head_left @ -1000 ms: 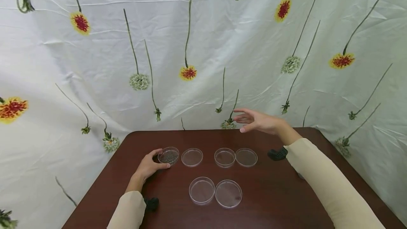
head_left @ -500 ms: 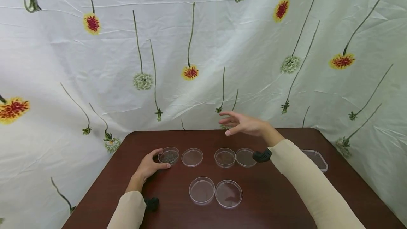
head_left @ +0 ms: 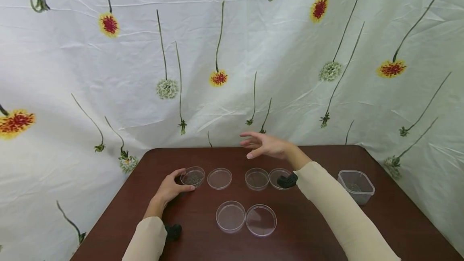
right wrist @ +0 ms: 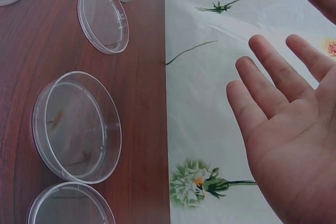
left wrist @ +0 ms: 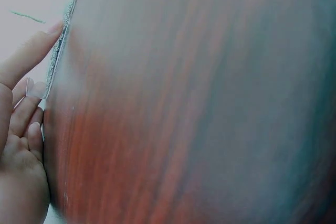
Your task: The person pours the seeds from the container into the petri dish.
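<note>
My left hand [head_left: 167,191] grips a clear petri dish [head_left: 187,183] at the left of the table, thumb at its near side and forefinger at its far side. Small grey pieces cover the bottom of this dish. In the left wrist view the dish [left wrist: 59,51] shows edge-on, with fingers along its wall. My right hand [head_left: 267,146] is raised in the air behind the back row, fingers spread and holding nothing; its palm shows in the right wrist view. Beneath it stand a clear dish [head_left: 257,179] and a shallower one [head_left: 274,172], partly covered by the wrist camera.
Another clear shallow dish [head_left: 219,179] lies just right of the held one. Two larger clear dishes, a left one [head_left: 230,217] and a right one [head_left: 261,220], stand side by side in front. A clear plastic tub [head_left: 357,171] with grey bits stands at the table's right.
My right hand has moved left and slightly down across the back of the table. The tub, earlier hidden by the right sleeve, has come into view. The left hand keeps its grip in place.
</note>
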{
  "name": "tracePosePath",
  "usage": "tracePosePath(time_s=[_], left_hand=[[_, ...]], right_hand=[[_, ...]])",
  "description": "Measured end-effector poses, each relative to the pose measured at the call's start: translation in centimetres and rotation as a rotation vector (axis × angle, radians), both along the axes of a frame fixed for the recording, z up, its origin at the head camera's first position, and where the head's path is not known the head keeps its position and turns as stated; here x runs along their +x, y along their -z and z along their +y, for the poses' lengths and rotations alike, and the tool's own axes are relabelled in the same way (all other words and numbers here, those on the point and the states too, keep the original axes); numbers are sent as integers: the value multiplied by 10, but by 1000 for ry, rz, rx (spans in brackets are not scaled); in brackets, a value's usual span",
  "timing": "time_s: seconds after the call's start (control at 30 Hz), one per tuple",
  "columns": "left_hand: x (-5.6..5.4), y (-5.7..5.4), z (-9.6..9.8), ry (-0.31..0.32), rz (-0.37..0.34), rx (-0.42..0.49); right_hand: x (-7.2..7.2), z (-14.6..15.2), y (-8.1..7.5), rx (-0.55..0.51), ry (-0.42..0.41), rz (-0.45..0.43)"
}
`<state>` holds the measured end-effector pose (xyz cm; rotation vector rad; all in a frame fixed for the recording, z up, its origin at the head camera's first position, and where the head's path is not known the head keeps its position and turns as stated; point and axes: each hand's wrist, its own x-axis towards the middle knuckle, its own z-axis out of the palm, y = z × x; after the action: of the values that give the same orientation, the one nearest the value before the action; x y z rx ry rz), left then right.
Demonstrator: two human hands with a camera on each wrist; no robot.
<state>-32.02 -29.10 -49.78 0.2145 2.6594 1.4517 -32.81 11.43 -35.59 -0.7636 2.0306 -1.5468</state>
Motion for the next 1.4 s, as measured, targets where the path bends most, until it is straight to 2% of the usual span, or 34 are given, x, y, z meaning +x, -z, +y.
tracePosePath(time_s=[0.5,0.67,0.97,1.4], left_hand=[[-2,-2,-5,1,0,-8],[-3,-1,-7,-4,8,-9],[-3,0,-1,8,-2,4],[-5,-2,-4,4,8,-30]], right_hand=[[-12,-30,21,-15,-7,-20],[-14,-43,34,-11,-15,-20],[-12,-49,55,-2,44,-57],[-20,-73,77,118,94,29]])
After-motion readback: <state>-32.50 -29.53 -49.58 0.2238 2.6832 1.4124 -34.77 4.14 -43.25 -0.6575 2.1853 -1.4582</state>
